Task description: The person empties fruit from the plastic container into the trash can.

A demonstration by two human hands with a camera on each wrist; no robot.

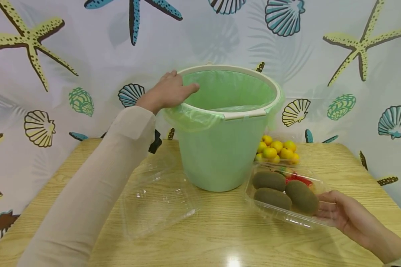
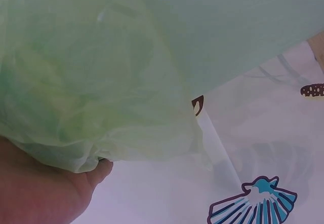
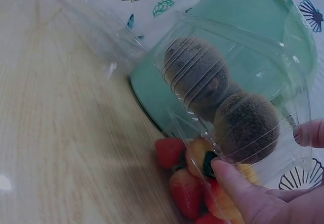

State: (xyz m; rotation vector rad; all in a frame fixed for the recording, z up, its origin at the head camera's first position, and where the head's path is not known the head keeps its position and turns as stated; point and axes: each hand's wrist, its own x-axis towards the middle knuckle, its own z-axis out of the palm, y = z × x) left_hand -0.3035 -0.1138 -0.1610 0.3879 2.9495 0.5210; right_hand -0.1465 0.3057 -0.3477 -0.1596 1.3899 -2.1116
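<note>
- Pale sleeve (image 1: 97, 185) looms closest, leading up to the left hand (image 1: 170, 91), which rests on the rim of the green bin (image 1: 217, 155); whether its fingers curl round, I can't tell.
- Broad worktop (image 1: 220, 237) below, the bin standing towards its back edge, lined mouth upward.
- Now the see-through tray (image 1: 294, 218), right of the bin, towards the worktop's right edge and apparently raised: the right hand (image 1: 347, 217) grips its outer end. Best, I'd judge, to keep it level, fingers well under, as thin plastic could flex.
- Its long axis slants left to right, held end pointing at the worktop's right edge, slightly nearward.
- Three kiwis (image 1: 272, 198) inside: two lie left to right, the third angles nearward.
- Smallest, orange fruit (image 1: 286, 153) clusters beyond, beside the bin.
</note>
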